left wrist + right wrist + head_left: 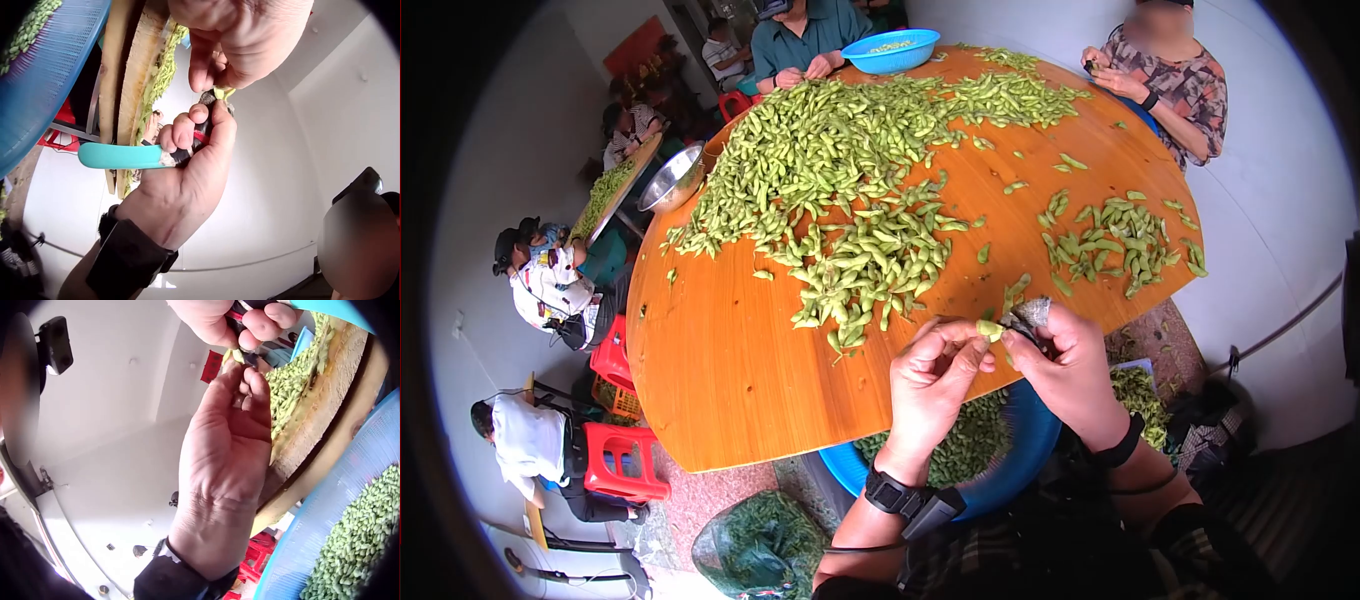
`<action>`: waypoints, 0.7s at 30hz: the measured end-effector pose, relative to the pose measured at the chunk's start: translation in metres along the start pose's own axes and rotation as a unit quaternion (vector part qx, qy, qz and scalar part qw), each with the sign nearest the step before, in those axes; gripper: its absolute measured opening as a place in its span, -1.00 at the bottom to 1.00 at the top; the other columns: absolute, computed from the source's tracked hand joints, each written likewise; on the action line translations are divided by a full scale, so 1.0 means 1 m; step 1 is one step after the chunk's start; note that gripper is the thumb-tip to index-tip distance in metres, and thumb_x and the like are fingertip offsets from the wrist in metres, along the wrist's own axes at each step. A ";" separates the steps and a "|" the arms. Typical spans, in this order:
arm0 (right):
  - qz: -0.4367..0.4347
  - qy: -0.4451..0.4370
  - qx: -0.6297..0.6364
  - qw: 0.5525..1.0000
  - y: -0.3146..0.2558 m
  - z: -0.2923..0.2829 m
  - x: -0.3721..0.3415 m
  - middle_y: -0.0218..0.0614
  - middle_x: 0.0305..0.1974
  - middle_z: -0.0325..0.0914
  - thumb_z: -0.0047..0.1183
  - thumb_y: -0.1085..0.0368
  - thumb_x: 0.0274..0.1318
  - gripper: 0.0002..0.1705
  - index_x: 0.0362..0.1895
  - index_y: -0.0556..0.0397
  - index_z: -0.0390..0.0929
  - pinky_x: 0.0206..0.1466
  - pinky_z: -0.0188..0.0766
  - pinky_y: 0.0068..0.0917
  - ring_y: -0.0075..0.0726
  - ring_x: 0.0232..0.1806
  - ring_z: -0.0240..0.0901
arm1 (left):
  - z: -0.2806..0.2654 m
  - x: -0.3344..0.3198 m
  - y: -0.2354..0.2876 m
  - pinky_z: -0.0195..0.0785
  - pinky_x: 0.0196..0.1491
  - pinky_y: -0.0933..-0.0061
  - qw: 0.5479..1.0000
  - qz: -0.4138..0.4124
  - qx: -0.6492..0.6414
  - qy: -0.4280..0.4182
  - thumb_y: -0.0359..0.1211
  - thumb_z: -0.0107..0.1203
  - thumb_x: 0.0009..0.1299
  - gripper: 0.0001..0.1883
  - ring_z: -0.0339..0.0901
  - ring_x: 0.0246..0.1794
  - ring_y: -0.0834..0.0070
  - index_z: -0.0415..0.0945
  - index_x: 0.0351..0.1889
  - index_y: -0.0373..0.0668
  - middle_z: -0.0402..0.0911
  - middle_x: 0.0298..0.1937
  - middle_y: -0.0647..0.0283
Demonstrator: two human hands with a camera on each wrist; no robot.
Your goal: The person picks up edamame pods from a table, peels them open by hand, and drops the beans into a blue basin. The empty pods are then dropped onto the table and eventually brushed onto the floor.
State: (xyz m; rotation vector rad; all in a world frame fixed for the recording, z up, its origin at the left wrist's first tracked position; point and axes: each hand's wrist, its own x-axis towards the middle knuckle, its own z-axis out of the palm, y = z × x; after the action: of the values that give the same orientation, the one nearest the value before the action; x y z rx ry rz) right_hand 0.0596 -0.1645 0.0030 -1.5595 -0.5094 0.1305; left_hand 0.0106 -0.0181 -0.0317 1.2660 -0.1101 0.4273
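Note:
My left hand [930, 382] pinches a green pod [990, 329] between thumb and fingers above the table's near edge. Close at its right, my right hand [1072, 378] grips a small tool [1030, 313] wrapped in dark and grey material. In the left wrist view the tool's teal handle [122, 155] sticks out of the right hand [187, 169], and its wrapped end touches or nearly touches the pod [220, 94]. From the right wrist, the left hand [225, 450] holds the pod's pale end [234, 356]. Fingers partly hide the tool's tip.
A large pod heap [800, 150] and a smaller pile [1125, 240] lie on the round wooden table [740, 360]. Below its near edge stands a blue basket [1040, 440] of shelled beans [965, 445]. Several people sit around; a green mesh bag [758, 550] rests on the floor.

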 end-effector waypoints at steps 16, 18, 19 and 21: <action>0.006 -0.030 -0.036 0.999 0.010 -0.006 0.004 -0.62 -0.57 0.32 0.12 0.42 0.16 -0.83 -0.42 0.13 0.39 -0.53 0.12 -0.69 -0.85 -0.50 0.15 | 0.002 0.000 0.001 0.41 -0.31 0.68 0.997 -0.065 0.036 -0.023 -0.50 0.00 0.46 -0.86 0.49 -0.39 0.73 0.46 -0.06 -0.28 0.56 -0.32 0.38; 0.058 -0.028 0.001 0.998 -0.001 -0.007 0.002 -0.62 -0.57 0.32 0.13 0.42 0.16 -0.83 -0.43 0.12 0.39 -0.54 0.11 -0.68 -0.85 -0.51 0.13 | 0.004 0.002 0.003 0.40 -0.32 0.69 0.997 -0.065 0.040 -0.023 -0.49 0.02 0.45 -0.87 0.48 -0.40 0.74 0.46 -0.07 -0.27 0.56 -0.32 0.39; 0.112 -0.027 0.039 0.993 -0.007 -0.005 0.002 -0.63 -0.57 0.31 0.13 0.41 0.16 -0.83 -0.43 0.12 0.39 -0.54 0.10 -0.68 -0.84 -0.51 0.12 | 0.008 0.003 0.006 0.39 -0.33 0.69 0.998 -0.066 0.003 -0.006 -0.49 0.03 0.44 -0.89 0.48 -0.39 0.75 0.48 -0.11 -0.26 0.56 -0.33 0.40; 0.124 -0.006 0.065 0.990 -0.006 0.000 0.002 -0.64 -0.58 0.31 0.14 0.42 0.14 -0.82 -0.46 0.11 0.39 -0.55 0.09 -0.67 -0.84 -0.53 0.11 | 0.011 0.002 0.005 0.38 -0.34 0.69 0.997 -0.068 -0.033 0.011 -0.49 0.05 0.44 -0.92 0.48 -0.39 0.76 0.49 -0.15 -0.26 0.56 -0.34 0.42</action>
State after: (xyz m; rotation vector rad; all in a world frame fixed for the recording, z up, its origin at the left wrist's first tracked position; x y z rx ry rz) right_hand 0.0605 -0.1641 0.0094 -1.4893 -0.3091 0.3570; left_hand 0.0122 -0.0270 -0.0228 1.1959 -0.0193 0.3185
